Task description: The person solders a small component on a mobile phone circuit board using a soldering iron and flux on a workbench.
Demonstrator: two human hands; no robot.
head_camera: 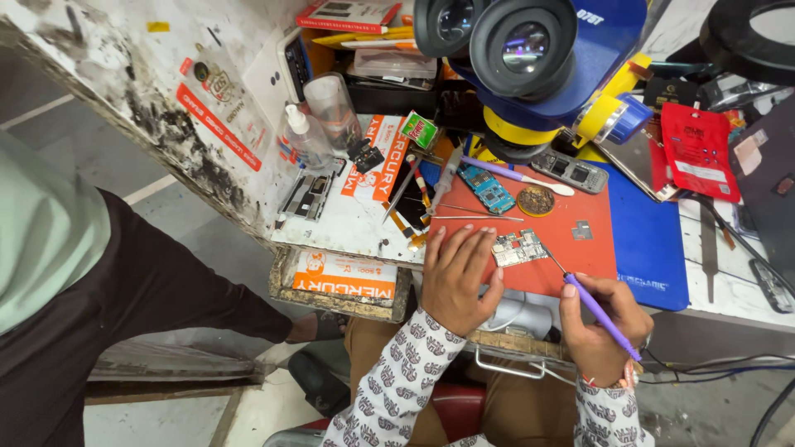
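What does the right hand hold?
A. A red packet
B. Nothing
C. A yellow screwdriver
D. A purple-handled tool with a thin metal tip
D: the right hand grips a purple-handled tool, its thin tip reaching the small circuit board on the red mat, beside the left hand.

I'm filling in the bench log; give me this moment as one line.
left hand: flat on red mat, beside circuit board | right hand: holds purple tool, tip at board | microscope: above

The purple tool's tip (pixel 550 256) on the circuit board (pixel 519 247) is too small to make out.
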